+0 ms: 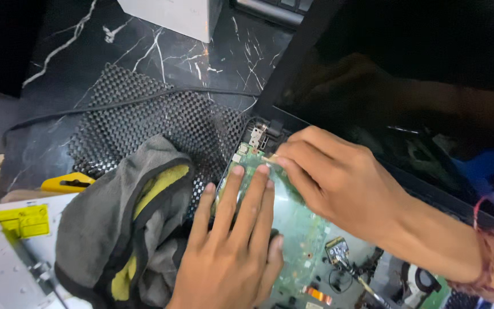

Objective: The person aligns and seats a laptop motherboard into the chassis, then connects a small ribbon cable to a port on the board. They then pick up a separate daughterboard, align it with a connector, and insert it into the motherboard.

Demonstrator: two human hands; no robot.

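While the left hand (232,246) lies flat with fingers spread on the green circuit board (293,223) at lower centre, pinch lightly: the right hand (338,177) grips narrowly near the hinge (257,135), contents unclear.

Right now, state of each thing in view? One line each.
Laptop: opened up, circuit board exposed, screen dark.
Circuit board: bare, left hand flat on it.
Left hand: open, fingers pressing down.
Right hand: fingertips pinched at the board's top edge by the hinge.
Grey cloth: crumpled on the mesh mat.
Black cable: lying loose across the mat.
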